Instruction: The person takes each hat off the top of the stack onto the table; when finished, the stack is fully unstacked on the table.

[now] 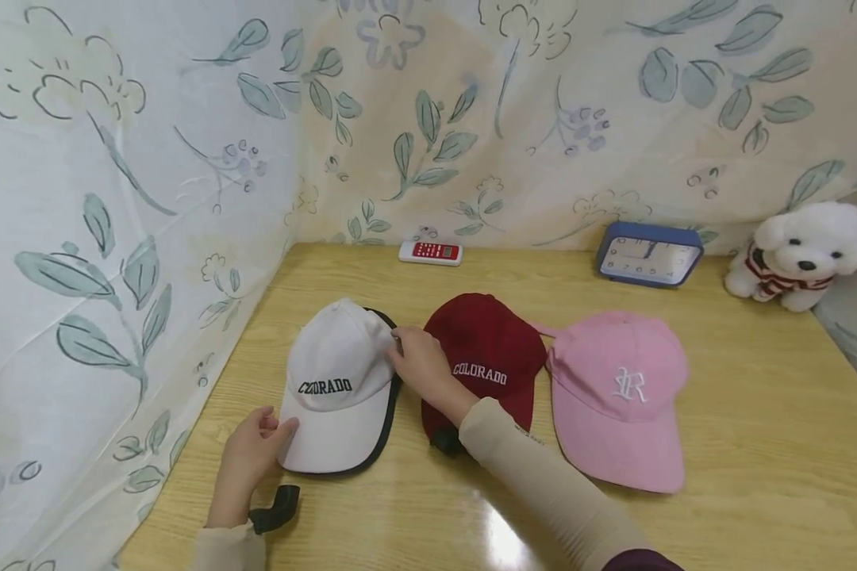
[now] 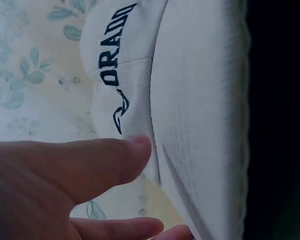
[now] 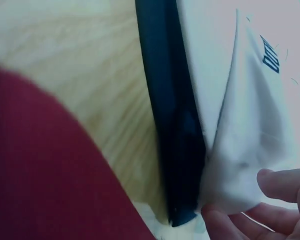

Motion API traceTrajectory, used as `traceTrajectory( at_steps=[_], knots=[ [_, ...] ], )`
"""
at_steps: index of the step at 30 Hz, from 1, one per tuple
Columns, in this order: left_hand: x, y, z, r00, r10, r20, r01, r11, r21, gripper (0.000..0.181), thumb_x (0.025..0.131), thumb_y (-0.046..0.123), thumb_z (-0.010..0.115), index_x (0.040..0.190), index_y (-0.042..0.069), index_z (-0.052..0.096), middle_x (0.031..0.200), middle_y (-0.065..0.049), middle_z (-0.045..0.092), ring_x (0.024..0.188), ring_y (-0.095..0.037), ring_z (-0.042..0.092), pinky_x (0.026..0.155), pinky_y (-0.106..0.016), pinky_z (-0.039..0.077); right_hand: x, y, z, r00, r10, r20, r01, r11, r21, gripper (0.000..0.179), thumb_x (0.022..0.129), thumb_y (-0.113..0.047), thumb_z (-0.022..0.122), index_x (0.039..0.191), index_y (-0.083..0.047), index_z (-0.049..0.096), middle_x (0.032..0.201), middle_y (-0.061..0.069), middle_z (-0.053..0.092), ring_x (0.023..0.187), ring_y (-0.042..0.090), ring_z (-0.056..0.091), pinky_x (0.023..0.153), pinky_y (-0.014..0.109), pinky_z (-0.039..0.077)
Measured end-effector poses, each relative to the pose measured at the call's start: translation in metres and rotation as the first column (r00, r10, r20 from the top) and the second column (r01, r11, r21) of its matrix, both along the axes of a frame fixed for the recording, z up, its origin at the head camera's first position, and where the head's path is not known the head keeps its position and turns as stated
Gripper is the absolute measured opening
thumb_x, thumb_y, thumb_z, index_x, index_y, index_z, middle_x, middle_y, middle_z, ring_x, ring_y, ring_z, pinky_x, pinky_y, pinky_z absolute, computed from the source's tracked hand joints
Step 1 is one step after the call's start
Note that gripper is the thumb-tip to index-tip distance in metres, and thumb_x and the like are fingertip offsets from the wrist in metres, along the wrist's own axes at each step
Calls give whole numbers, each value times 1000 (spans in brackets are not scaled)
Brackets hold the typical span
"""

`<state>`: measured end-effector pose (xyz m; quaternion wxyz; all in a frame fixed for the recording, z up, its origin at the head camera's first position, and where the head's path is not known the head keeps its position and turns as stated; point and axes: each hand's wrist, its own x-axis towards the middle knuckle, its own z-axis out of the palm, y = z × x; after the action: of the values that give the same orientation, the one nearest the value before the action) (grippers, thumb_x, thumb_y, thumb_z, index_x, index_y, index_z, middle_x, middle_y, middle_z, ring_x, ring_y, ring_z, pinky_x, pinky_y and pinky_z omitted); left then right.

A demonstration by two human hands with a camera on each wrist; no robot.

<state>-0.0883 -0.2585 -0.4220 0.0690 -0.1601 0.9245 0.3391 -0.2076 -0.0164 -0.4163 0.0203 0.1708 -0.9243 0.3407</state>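
Note:
A white baseball cap [image 1: 336, 357] lettered COLORADO lies over a dark cap [image 1: 388, 420], whose edge shows along its right side. My left hand [image 1: 253, 444] pinches the white cap at the left of its brim. In the left wrist view the thumb [image 2: 135, 152] presses by the seam of brim and crown, with fingers partly hidden behind the brim. At the crown's right side my right hand [image 1: 423, 361] pinches the white fabric between thumb and fingers, reaching across a dark red cap [image 1: 482, 333]. In the right wrist view the dark cap [image 3: 175, 100] stays outside the grip.
Right of the red cap lies a pink cap [image 1: 617, 381] with a white R. Along the back of the wooden table [image 1: 757, 412] are a red and white calculator-like device [image 1: 432, 253], a blue clock [image 1: 650, 254] and a white plush dog [image 1: 803, 250]. Patterned cloth hangs behind.

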Motion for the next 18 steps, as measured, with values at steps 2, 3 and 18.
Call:
traceTrajectory(
  at_steps=[2,3,18],
  knots=[
    [0,1,-1,1000,9,-4,-9,1000,1,66,90,33,56,129,-16,37,117,-31,51,105,-42,53,84,-49,44,0,-2,-3,1000,-8,5,8,1000,-19,31,88,-19,62,114,-2,63,102,10,65,87,19,61,75,34,50],
    [-1,2,-1,1000,10,-7,-10,1000,-3,65,89,32,56,129,-16,38,116,-31,52,104,-42,53,84,-49,44,-1,-3,-4,1000,-15,11,15,999,-29,30,88,-19,62,114,-2,64,102,11,65,88,20,61,77,34,49],
    [-21,-6,-4,999,6,52,-9,998,55,61,91,39,52,122,-13,47,110,-28,54,97,-35,54,81,-46,44,-7,-13,-13,997,-54,47,58,994,-93,18,88,-17,61,102,-6,67,90,8,65,71,15,54,63,27,46]
  ],
)
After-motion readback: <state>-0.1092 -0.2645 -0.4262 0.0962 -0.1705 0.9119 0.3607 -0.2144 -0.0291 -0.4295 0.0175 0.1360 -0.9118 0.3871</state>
